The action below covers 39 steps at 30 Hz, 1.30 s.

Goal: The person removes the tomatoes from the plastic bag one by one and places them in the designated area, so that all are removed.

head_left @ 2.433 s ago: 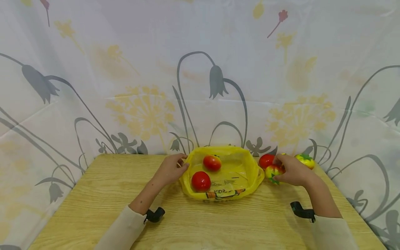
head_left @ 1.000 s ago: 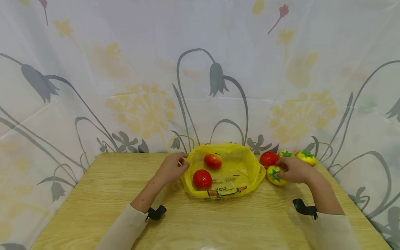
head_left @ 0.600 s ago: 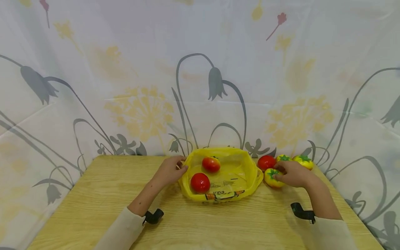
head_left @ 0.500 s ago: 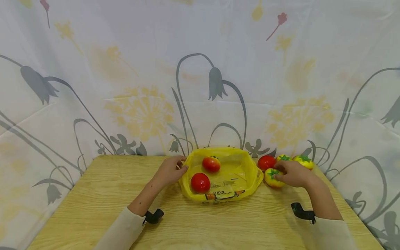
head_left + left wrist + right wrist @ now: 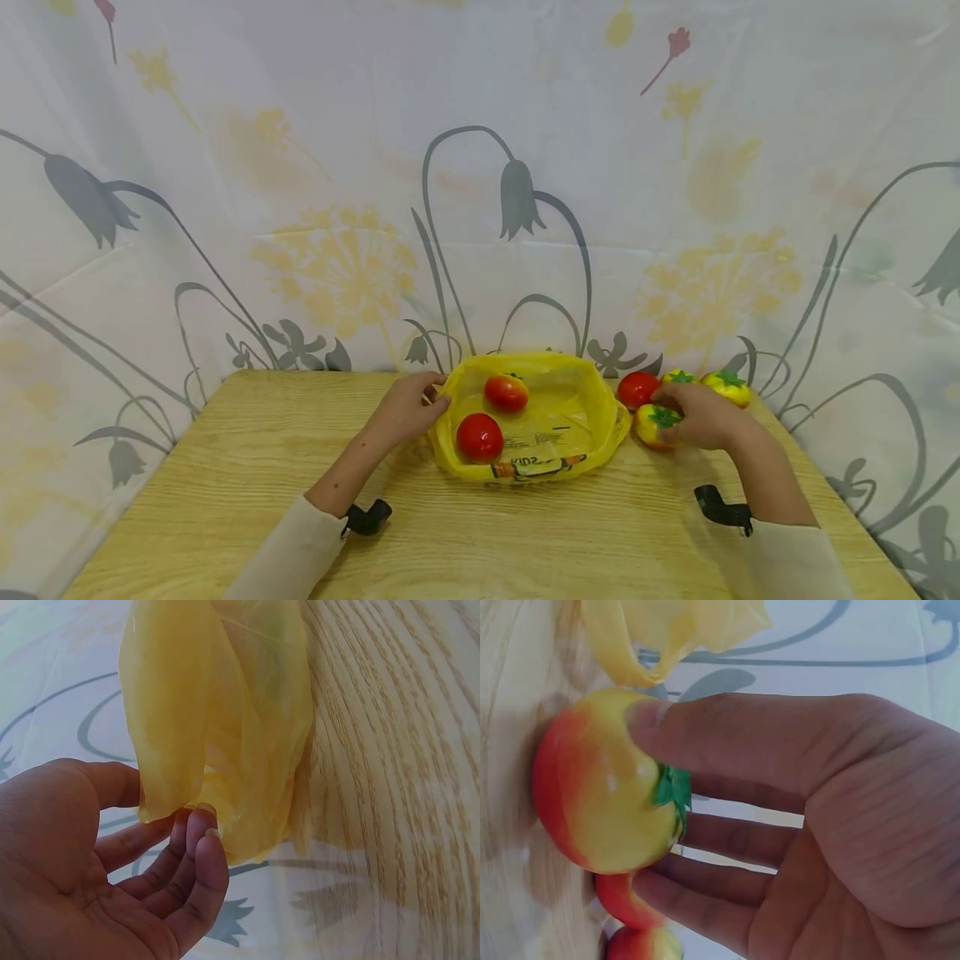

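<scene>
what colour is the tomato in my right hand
The tomato is yellow blending into red, clearest in the right wrist view.

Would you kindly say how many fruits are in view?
6: round red fruit and oval fruit inside the yellow bag; right of it, another red fruit, pinched fruit in the right hand, partly hidden fruit and rightmost fruit. The hand may hide others.
</scene>
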{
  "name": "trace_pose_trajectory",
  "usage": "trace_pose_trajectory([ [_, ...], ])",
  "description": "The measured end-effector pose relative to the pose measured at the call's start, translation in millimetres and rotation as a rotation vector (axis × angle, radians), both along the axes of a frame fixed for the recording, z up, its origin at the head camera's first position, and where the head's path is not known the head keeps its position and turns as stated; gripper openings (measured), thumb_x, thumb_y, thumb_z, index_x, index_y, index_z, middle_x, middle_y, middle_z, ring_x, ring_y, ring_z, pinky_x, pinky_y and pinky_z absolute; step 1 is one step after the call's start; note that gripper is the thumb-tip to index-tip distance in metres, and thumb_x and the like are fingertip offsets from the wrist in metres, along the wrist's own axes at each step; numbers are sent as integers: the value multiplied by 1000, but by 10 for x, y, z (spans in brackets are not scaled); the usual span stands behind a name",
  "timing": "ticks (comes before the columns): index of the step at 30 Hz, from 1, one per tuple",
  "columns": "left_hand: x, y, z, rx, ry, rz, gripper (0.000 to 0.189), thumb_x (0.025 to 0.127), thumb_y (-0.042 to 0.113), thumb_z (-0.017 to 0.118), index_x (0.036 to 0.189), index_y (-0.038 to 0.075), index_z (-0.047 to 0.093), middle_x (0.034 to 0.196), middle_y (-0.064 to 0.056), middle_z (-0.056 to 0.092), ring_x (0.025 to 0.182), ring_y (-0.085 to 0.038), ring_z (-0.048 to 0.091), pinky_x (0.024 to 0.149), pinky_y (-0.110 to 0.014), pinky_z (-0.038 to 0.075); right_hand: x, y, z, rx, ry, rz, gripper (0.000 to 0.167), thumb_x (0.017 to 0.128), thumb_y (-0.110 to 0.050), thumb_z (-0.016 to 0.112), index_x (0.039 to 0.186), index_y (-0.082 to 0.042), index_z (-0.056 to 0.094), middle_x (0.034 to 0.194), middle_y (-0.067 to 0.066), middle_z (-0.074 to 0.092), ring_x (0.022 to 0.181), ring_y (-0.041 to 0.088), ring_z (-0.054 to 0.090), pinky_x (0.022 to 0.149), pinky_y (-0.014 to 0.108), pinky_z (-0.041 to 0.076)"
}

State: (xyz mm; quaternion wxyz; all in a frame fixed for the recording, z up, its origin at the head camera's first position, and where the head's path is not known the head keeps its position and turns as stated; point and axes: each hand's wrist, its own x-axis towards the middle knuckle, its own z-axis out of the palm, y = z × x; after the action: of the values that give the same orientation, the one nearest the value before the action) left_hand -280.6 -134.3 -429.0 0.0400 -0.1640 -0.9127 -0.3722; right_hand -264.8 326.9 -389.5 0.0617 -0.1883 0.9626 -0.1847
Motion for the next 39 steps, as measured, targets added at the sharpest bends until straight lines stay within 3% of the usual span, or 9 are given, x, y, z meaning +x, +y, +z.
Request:
trace_pose_trajectory([
  [5, -4, -5, -5, -8, 2, -1, 36, 102, 17, 69, 134, 1, 69, 103, -9, 73, 86, -20, 68, 72, -32, 59, -15, -23, -29, 17, 9, 1, 48, 78, -9, 89, 120, 6, 69, 115, 17, 71, 108, 40, 65, 97, 61, 53],
  [11, 6, 2, 1, -15, 3, 10, 36, 101, 17, 70, 134, 1, 70, 105, -10, 73, 88, -21, 68, 76, -34, 60, -1, -36, -4, 2, 12, 13, 50, 80, -11, 89, 121, 8, 68, 116, 19, 71, 110, 42, 66, 97, 60, 54],
  [15, 19, -3, 6, -17, 11, 5, 36, 102, 16, 69, 134, 0, 70, 103, -10, 73, 87, -21, 69, 74, -34, 60, 26, -83, 51, -13, 94, 30, 50, 85, -15, 88, 122, 10, 66, 116, 23, 69, 107, 44, 66, 93, 60, 55],
  [20, 18, 1, 12, -16, 15, 2, 36, 102, 16, 69, 134, 0, 70, 101, -9, 74, 85, -21, 70, 72, -34, 59, 61, -241, 152, -51, 225, 41, 45, 91, -18, 83, 125, 6, 67, 116, 20, 69, 101, 38, 66, 86, 53, 57],
  [25, 5, 6, 22, -11, 12, -3, 36, 102, 17, 69, 134, 0, 69, 100, -9, 73, 84, -20, 69, 70, -33, 58, 93, -412, 232, -86, 304, 43, 42, 93, -17, 82, 128, 2, 67, 122, 20, 69, 103, 38, 67, 86, 52, 59],
  [32, 24, 5, 26, -15, 15, 6, 34, 101, 15, 70, 131, -1, 71, 98, -9, 73, 83, -20, 69, 72, -34, 59, 142, -587, 239, -136, 332, 51, 38, 95, -13, 79, 128, 3, 67, 124, 19, 68, 110, 40, 67, 94, 57, 58],
  [39, 29, 5, 14, -21, 21, 3, 34, 101, 15, 70, 132, -1, 70, 98, -8, 72, 84, -21, 68, 73, -34, 59, 114, -743, 208, -162, 347, 85, 36, 96, -12, 78, 128, 2, 67, 120, 17, 68, 107, 36, 68, 93, 56, 58],
])
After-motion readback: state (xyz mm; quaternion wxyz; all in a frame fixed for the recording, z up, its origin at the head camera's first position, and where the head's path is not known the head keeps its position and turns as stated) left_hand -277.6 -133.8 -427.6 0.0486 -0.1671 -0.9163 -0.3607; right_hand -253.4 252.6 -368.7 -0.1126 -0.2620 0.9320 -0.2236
